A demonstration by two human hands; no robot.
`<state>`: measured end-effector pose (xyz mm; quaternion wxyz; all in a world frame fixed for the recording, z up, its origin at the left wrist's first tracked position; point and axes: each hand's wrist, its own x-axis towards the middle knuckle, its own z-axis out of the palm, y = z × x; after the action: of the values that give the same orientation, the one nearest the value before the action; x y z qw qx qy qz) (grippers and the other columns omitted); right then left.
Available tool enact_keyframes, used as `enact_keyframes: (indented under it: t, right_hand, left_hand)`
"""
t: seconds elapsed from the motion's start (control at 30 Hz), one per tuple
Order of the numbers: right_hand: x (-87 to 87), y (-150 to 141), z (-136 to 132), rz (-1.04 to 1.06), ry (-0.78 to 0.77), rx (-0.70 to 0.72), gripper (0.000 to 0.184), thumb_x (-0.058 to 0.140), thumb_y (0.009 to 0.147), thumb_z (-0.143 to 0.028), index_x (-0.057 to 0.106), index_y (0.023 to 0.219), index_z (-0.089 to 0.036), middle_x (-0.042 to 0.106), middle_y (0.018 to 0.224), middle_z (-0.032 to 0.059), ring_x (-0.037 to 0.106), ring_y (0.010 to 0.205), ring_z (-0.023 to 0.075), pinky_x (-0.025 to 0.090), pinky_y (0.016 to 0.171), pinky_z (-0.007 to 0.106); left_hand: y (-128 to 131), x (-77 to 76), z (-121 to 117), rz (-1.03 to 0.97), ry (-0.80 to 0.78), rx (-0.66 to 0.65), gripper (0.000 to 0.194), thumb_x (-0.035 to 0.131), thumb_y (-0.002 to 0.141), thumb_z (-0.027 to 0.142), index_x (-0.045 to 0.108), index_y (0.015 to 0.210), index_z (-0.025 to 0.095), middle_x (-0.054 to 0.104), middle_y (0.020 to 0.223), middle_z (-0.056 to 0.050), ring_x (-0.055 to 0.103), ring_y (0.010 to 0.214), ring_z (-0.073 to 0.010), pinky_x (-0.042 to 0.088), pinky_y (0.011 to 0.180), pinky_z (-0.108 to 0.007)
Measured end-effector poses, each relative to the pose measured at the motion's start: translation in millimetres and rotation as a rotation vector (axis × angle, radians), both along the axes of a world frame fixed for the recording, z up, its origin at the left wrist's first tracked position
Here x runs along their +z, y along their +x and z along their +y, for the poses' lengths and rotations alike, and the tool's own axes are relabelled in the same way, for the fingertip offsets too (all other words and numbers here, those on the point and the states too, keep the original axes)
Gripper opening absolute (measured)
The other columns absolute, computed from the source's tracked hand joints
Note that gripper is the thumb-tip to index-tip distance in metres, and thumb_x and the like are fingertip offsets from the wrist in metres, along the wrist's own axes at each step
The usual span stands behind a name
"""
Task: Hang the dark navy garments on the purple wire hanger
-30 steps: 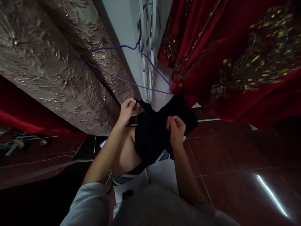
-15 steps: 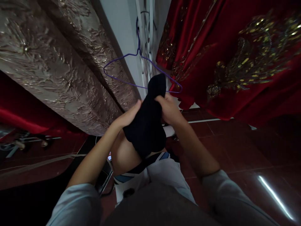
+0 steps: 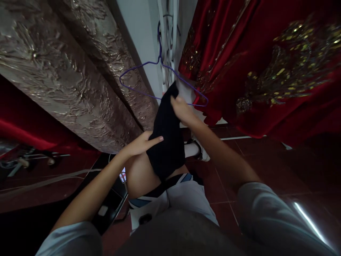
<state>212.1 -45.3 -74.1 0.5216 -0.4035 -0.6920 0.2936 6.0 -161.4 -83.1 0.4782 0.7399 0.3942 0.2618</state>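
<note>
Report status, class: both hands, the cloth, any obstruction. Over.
Right hand gripping black cloth near top. Left hand lower, thumb across it. Purple hanger behind, lower bar partly hidden by cloth. Over.

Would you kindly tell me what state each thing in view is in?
Dark cloth: held in both hands, folds unclear
Left hand: thumb over the cloth
Right hand: pinching its upper part
Purple hanger: hanging, no garment on it
Red fabric: hanging, draped
Small screen: lit
Shoe: worn
</note>
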Motion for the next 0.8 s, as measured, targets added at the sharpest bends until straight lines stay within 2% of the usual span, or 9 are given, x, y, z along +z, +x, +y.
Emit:
enact_keyframes:
  t: [0.07, 0.17, 0.23, 0.3, 0.37, 0.47, 0.57, 0.67, 0.8]
  right_hand:
    - [-16.9, -10, 3, -0.017, -0.094, 0.016, 0.055, 0.036, 0.098, -0.068, 0.060, 0.089, -0.020, 0.065, 0.084, 0.0080, 0.064, 0.091, 0.0242, 0.054, 0.088, 0.040]
    - [-25.5, -2, 5, 0.000, -0.022, -0.093, 0.052, 0.040, 0.097, -0.070, 0.057, 0.088, -0.022, 0.062, 0.086, 0.0065, 0.060, 0.090, 0.0222, 0.050, 0.089, 0.037]
    - [-22.5, 20, 8, -0.032, 0.031, -0.165, 0.048, 0.043, 0.098, -0.065, 0.051, 0.078, -0.023, 0.055, 0.077, 0.0043, 0.056, 0.083, 0.0204, 0.049, 0.084, 0.035]
    - [-15.2, 46, 12, -0.086, 0.020, -0.174, 0.047, 0.049, 0.098, -0.057, 0.043, 0.068, -0.023, 0.046, 0.067, 0.0016, 0.049, 0.071, 0.0174, 0.045, 0.073, 0.033]
    - [-5.5, 71, 13, -0.135, -0.004, -0.156, 0.046, 0.057, 0.095, -0.047, 0.039, 0.061, -0.022, 0.039, 0.062, -0.0004, 0.041, 0.062, 0.0143, 0.040, 0.065, 0.032]
    - [9.7, 96, 10, -0.202, 0.024, -0.162, 0.035, 0.067, 0.085, -0.031, 0.046, 0.058, -0.020, 0.038, 0.059, -0.0014, 0.038, 0.061, 0.0126, 0.035, 0.061, 0.030]
    - [20.6, 103, 6, -0.246, 0.062, -0.205, 0.028, 0.068, 0.078, -0.021, 0.048, 0.058, -0.020, 0.039, 0.057, -0.0017, 0.038, 0.061, 0.0122, 0.033, 0.062, 0.031]
    - [24.9, 103, 2, -0.248, 0.099, -0.252, 0.031, 0.066, 0.076, -0.020, 0.043, 0.056, -0.020, 0.035, 0.057, -0.0017, 0.035, 0.061, 0.0119, 0.032, 0.063, 0.032]
    - [23.3, 104, -4, -0.223, 0.098, -0.270, 0.032, 0.065, 0.078, -0.023, 0.041, 0.057, -0.020, 0.032, 0.058, -0.0016, 0.032, 0.061, 0.0120, 0.029, 0.061, 0.031]
  left_hand:
    - [-5, 9.9, 1, 0.033, 0.066, 0.097, 0.049, 0.064, 0.094, 0.059, 0.072, 0.101, 0.012, 0.076, 0.098, -0.006, 0.071, 0.088, -0.0228, 0.060, 0.082, -0.032]
    - [-13, 18.0, 3, 0.075, 0.164, 0.153, 0.047, 0.063, 0.095, 0.058, 0.071, 0.109, 0.014, 0.075, 0.107, -0.006, 0.069, 0.098, -0.0247, 0.057, 0.089, -0.033]
    - [-21, 17.8, 6, 0.113, 0.199, 0.133, 0.045, 0.055, 0.099, 0.057, 0.070, 0.110, 0.016, 0.074, 0.110, -0.006, 0.068, 0.103, -0.0247, 0.055, 0.092, -0.033]
    - [-34, 14.1, 13, 0.222, 0.234, 0.082, 0.044, 0.047, 0.103, 0.056, 0.069, 0.108, 0.017, 0.074, 0.108, -0.006, 0.069, 0.101, -0.0239, 0.053, 0.092, -0.033]
    - [-51, 9.2, 25, 0.439, 0.292, 0.040, 0.040, 0.047, 0.102, 0.052, 0.069, 0.103, 0.019, 0.073, 0.100, -0.006, 0.069, 0.093, -0.0239, 0.052, 0.089, -0.034]
    - [-81, 7.9, 46, 0.746, 0.378, 0.059, 0.029, 0.047, 0.096, 0.041, 0.061, 0.083, 0.019, 0.068, 0.083, -0.008, 0.066, 0.079, -0.0251, 0.051, 0.082, -0.037]
    - [-101, 22.5, 66, 0.790, 0.505, 0.176, 0.022, 0.042, 0.092, 0.033, 0.052, 0.077, 0.020, 0.063, 0.083, -0.009, 0.061, 0.080, -0.0247, 0.049, 0.081, -0.038]
    - [-103, 45.1, 79, 0.775, 0.620, 0.347, 0.017, 0.041, 0.090, 0.027, 0.049, 0.076, 0.020, 0.062, 0.086, -0.009, 0.058, 0.084, -0.0233, 0.048, 0.085, -0.038]
    - [-89, 61.4, 92, 0.813, 0.559, 0.407, 0.024, 0.041, 0.089, 0.026, 0.042, 0.065, 0.021, 0.059, 0.076, -0.008, 0.055, 0.079, -0.0225, 0.048, 0.086, -0.039]
